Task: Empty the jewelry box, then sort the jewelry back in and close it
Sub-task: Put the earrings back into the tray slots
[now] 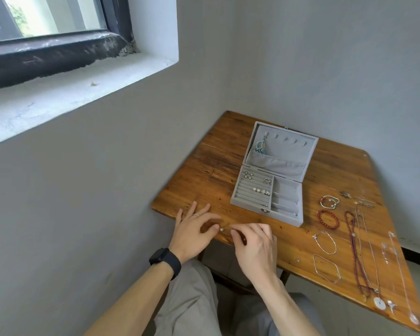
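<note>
The jewelry box [284, 218] stands open mid-table. Its ring slots hold a few rings and earrings [258, 189], and one blue piece [260, 147] hangs in the lid (the side compartments look bare). Bracelets [327, 218] and necklaces [379, 303] lie in rows on the table [204, 180] to its right, so most sorting, and the closing, probably remains. The left hand [194, 229] rests with fingers spread, thumb beside a small stud [221, 229]. The right hand [255, 248] curls over something tiny, but I cannot tell if it grips it.

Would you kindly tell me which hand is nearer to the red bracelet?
Right. The right hand lies left of the red bracelet, nearer the person; the left hand lies farther left, beyond the right hand.
</note>
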{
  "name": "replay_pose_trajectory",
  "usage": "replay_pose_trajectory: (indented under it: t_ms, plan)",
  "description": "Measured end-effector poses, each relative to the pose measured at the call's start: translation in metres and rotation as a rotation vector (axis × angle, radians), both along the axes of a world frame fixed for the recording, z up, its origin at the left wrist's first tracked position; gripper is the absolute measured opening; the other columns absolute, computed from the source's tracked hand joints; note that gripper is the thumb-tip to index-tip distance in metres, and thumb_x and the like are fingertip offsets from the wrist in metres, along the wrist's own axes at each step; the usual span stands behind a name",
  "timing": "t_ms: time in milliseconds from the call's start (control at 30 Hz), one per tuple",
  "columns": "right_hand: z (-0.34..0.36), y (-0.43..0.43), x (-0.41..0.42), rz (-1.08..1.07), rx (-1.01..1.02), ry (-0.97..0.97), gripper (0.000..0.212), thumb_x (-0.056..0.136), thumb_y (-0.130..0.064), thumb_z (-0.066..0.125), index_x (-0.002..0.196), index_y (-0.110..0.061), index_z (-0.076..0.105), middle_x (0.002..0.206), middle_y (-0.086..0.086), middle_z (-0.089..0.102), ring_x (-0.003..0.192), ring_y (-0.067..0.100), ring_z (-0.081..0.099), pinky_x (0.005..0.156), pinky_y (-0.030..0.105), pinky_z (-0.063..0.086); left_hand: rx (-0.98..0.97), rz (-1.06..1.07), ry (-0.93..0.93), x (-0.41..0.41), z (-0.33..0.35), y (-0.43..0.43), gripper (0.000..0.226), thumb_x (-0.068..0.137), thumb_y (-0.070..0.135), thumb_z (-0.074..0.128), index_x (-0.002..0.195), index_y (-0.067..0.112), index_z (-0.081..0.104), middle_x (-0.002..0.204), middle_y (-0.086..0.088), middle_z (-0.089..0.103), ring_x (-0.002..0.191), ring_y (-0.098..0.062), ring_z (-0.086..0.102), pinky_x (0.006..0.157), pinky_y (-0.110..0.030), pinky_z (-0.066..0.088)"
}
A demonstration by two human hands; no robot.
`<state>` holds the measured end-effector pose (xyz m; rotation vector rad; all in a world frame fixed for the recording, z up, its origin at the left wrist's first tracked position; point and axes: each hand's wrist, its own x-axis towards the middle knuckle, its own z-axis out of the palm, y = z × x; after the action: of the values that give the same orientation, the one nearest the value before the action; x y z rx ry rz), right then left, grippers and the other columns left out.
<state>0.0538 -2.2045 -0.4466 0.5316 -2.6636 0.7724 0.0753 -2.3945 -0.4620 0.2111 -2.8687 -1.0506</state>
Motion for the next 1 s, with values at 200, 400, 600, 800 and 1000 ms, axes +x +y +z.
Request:
replay_pose_trajectory:
  t_ms: [200,400,600,800,1000]
  plan:
    - [0.006,0.015,0.005,-0.024,-0.158,-0.048,0.016,0.086,-0.021,0.077,0.099,-0.03,0.077,0.091,-0.018,0.071,0.094,0.01,0.053,0.074,0.031,0.043,0.012,0.008,0.019,-0.001,0.006,0.004,0.022,0.085,0.066,0.06,0.101,0.055,0.069,0.156,0.018,0.034,0.152,-0.011,0.004,0.117,-0.046,-0.016]
    - [0.014,0.026,0.004,-0.026,-0.278,-0.132,0.014,0.088,-0.024,0.075,0.1,-0.031,0.076,0.09,-0.027,0.065,0.099,0.005,0.052,0.079,0.024,0.044,0.167,0.093,0.093,-0.023,0.017,-0.001,0.007,0.09,0.049,0.065,0.094,0.044,0.07,0.119,0.023,0.066,0.125,-0.004,0.051,0.118,-0.05,0.021]
    - [0.033,0.032,-0.031,-0.033,-0.251,-0.137,0.011,0.089,-0.027,0.073,0.097,-0.034,0.075,0.088,-0.033,0.059,0.096,0.003,0.051,0.072,0.01,0.035,0.244,0.194,0.196,-0.057,0.02,-0.012,0.012,0.091,0.041,0.067,0.099,0.035,0.072,0.113,0.016,0.069,0.113,-0.003,0.056,0.105,-0.036,0.044]
    - [0.046,0.018,-0.103,-0.056,-0.022,-0.189,0.011,0.093,-0.034,0.066,0.101,-0.038,0.073,0.102,-0.015,0.065,0.1,0.012,0.041,0.075,0.031,0.037,0.065,0.273,0.215,-0.06,0.003,-0.009,0.013,0.09,0.051,0.062,0.094,0.043,0.072,0.124,0.019,0.066,0.131,-0.009,0.046,0.113,-0.042,0.033]
    - [0.046,-0.014,-0.148,-0.035,0.189,-0.261,0.013,0.092,-0.04,0.064,0.1,-0.038,0.074,0.125,-0.007,0.06,0.125,0.022,0.036,0.097,0.041,0.033,0.05,0.318,0.236,-0.061,-0.002,-0.008,0.018,0.091,0.051,0.06,0.096,0.041,0.073,0.125,0.022,0.065,0.13,-0.004,0.046,0.112,-0.037,0.031]
